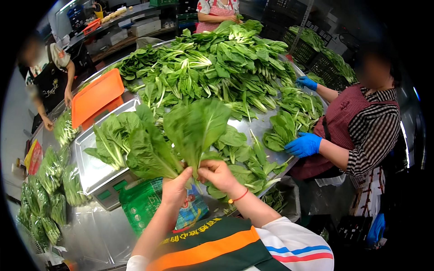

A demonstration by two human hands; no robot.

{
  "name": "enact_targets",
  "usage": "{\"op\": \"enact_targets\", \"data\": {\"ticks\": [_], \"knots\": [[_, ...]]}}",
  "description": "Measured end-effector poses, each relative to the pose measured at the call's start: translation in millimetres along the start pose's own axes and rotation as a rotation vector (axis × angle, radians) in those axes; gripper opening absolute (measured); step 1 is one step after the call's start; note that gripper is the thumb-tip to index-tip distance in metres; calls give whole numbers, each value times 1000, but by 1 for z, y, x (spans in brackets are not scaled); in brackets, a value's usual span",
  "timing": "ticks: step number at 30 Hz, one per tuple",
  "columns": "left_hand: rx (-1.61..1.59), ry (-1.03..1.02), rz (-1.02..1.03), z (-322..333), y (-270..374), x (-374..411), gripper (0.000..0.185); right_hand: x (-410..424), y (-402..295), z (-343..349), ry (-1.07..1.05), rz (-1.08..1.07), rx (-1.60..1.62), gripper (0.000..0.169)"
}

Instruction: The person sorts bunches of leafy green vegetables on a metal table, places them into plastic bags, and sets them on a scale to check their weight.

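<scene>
My left hand (pixel 175 187) pinches the pale stem end of a broad leafy green (pixel 151 149) that fans out to the left. Close beside it, my right hand (pixel 216 175) grips the stems of a second leafy green (pixel 196 125), slightly blurred. Both hands are over the near edge of the steel table. More greens (pixel 117 135) lie on the steel pan of a digital scale (pixel 90 166) to the left. Below my wrists is a green printed bag (pixel 142 203), partly hidden by my left forearm. Loose greens (pixel 234 159) lie just beyond my right hand.
A large heap of greens (pixel 217 64) covers the table's far side. An orange scale (pixel 98 95) stands behind the steel one. Bagged greens (pixel 51 172) lie at left. A co-worker's blue-gloved hand (pixel 303 145) holds greens at right; two other people stand at left and far side.
</scene>
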State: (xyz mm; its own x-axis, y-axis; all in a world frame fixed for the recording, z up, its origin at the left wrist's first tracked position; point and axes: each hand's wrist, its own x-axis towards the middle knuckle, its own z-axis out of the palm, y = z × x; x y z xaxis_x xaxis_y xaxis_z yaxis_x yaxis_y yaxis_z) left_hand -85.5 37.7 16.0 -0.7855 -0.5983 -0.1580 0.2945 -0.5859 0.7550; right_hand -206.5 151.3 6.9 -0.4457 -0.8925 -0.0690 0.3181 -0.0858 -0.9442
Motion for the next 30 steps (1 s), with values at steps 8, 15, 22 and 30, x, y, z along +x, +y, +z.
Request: {"op": "enact_targets", "data": {"ticks": [8, 15, 22, 30], "knots": [[127, 59, 84, -7, -3, -10, 44, -6, 2, 24, 74, -26, -300, 19], [36, 151, 160, 1, -3, -9, 43, -5, 16, 23, 270, -20, 189, 15], [-163, -6, 46, -21, 9, -5, 49, 4, -2, 7, 77, 212, 193, 22], [-31, 79, -19, -24, 6, -8, 40, 17, -9, 26, -30, 199, -237, 22]]}}
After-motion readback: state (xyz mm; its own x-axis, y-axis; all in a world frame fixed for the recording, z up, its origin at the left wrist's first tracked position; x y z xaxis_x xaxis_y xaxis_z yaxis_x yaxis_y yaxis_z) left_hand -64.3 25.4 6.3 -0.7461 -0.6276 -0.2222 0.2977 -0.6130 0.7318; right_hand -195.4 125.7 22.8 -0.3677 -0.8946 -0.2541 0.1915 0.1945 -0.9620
